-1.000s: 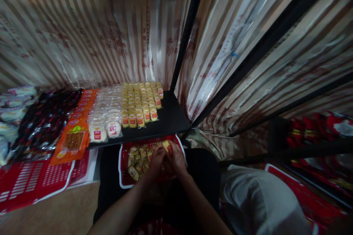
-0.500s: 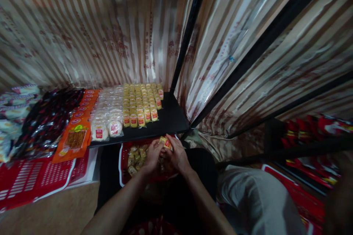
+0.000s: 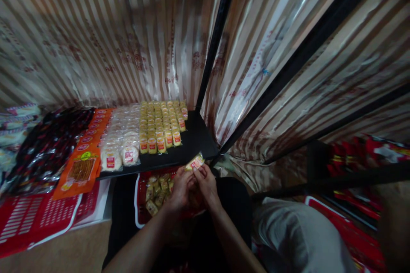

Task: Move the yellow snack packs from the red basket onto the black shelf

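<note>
Between the fingers of my left hand (image 3: 182,188) and my right hand (image 3: 205,182) is a small wrapped snack cake (image 3: 194,162), yellow with a red and white label. Both hands are closed on it, above a red basket (image 3: 136,204) with a white rim. More wrapped cakes (image 3: 157,192) lie loose in that basket, partly hidden by my left hand. Just beyond, rows of similar yellow cakes (image 3: 160,130) stand on the black shelf (image 3: 200,134), labels toward me in the front row.
Left along the shelf are round white packaged cakes (image 3: 110,158), orange snack packets (image 3: 81,166) and dark shiny packets (image 3: 48,149). Another red basket (image 3: 38,217) sits below. A person's light-trousered leg (image 3: 297,230) is close on my right, near red packets (image 3: 349,158) and a black bar (image 3: 269,81).
The wrapped cake has risen slightly and tilted in my fingers, with more of it showing above them. My view has shifted slightly, so the shelf appears lower and further left.
</note>
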Available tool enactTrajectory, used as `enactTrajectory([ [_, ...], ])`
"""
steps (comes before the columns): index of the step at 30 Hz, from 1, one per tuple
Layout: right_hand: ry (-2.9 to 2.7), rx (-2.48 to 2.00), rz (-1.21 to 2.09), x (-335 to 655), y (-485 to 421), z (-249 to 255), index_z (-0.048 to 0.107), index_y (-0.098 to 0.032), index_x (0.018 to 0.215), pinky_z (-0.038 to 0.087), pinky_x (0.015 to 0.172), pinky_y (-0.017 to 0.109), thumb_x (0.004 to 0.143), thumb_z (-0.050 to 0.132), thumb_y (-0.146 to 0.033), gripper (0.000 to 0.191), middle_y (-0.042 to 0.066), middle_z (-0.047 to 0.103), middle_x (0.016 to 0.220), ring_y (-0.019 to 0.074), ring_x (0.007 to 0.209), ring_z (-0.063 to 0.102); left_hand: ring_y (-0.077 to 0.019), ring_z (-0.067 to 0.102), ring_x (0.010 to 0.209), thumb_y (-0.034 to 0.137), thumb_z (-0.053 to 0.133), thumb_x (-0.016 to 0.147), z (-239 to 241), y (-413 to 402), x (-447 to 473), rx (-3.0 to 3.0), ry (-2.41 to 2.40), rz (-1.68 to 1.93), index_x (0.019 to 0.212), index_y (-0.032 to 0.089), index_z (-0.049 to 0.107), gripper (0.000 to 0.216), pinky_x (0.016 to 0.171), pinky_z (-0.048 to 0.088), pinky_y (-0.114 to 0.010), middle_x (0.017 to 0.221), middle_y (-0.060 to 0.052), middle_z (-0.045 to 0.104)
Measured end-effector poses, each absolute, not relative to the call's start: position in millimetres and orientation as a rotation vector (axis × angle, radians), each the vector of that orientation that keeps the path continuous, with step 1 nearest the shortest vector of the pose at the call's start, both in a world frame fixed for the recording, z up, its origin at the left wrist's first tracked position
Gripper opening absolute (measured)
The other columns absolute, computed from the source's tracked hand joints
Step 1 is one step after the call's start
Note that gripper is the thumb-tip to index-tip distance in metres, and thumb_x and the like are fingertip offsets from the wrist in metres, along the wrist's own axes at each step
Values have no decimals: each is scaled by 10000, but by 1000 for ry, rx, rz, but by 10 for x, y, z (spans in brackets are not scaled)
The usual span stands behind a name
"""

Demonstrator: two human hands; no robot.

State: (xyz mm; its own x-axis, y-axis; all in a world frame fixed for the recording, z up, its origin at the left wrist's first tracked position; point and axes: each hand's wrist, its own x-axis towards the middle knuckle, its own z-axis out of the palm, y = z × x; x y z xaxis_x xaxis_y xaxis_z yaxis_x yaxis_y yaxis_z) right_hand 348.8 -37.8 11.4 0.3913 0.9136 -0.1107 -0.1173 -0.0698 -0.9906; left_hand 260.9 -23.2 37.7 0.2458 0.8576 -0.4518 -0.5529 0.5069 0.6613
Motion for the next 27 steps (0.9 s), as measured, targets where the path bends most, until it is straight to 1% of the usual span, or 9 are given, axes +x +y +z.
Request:
enactTrajectory([
  [3, -755, -1371, 998, 3536, -306, 166, 552, -191, 1029, 547, 717, 313, 700, 606, -357, 372, 61, 693, 915, 187, 783, 670, -140, 644, 733, 331, 740, 567, 369, -210, 2653, 463, 980, 959, 906, 174, 551, 419, 672, 487, -245, 841, -33, 661],
  [6, -744, -1399, 933, 3644, -188, 152, 560, -181, 1051, 548, 728, 322, 671, 610, -357, 422, 73, 696, 915, 195, 805, 670, -94, 598, 617, 315, 735, 579, 341, -159, 2692, 525, 1099, 917, 882, 155, 563, 384, 578, 447, -203, 766, -18, 638],
  [8, -747, -1423, 859, 3740, -81, 118, 566, -169, 1063, 547, 743, 333, 658, 611, -363, 452, 84, 696, 922, 203, 826, 668, -78, 566, 561, 281, 708, 612, 336, -119, 2724, 549, 1171, 927, 892, 149, 553, 346, 540, 432, -194, 723, -9, 620],
  [10, -764, -1445, 793, 3841, 47, 85, 570, -161, 1078, 546, 745, 342, 657, 599, -368, 470, 90, 695, 926, 207, 832, 665, -84, 572, 576, 258, 664, 653, 358, -70, 2763, 584, 1205, 954, 932, 151, 548, 320, 533, 437, -193, 752, -19, 623],
  [12, -806, -1460, 759, 3933, 191, 70, 566, -153, 1104, 546, 742, 347, 675, 572, -377, 484, 97, 694, 939, 209, 841, 662, -112, 608, 670, 260, 612, 693, 403, -4, 2809, 637, 1172, 972, 960, 153, 558, 293, 555, 458, -198, 854, -52, 640],
  [14, -852, -1465, 741, 4008, 349, 78, 553, -142, 1133, 543, 750, 351, 695, 547, -381, 499, 105, 689, 966, 210, 857, 657, -148, 627, 813, 266, 575, 722, 457, 87, 2868, 692, 1096, 984, 990, 156, 575, 290, 610, 485, -210, 1017, -87, 636],
  [18, -920, -1467, 686, 4100, 694, 154, 532, -134, 1169, 526, 800, 345, 717, 509, -344, 499, 105, 678, 1007, 195, 878, 649, -206, 556, 1100, 269, 533, 779, 525, 338, 3033, 706, 985, 998, 1122, 176, 573, 358, 787, 502, -258, 1290, -95, 531],
  [22, -995, -1494, 619, 4178, 1047, 263, 525, -125, 1184, 507, 834, 345, 737, 486, -305, 484, 110, 666, 1027, 192, 907, 636, -220, 485, 1210, 258, 506, 824, 544, 619, 3226, 636, 926, 983, 1203, 201, 551, 386, 905, 470, -304, 1361, -72, 480],
  [27, -1121, -1595, 550, 4297, 1468, 342, 560, -144, 1161, 484, 861, 343, 744, 490, -239, 434, 102, 651, 1077, 194, 934, 623, -207, 464, 1237, 289, 482, 856, 606, 925, 3385, 593, 913, 1019, 1238, 235, 529, 389, 932, 460, -298, 1360, -45, 486],
])
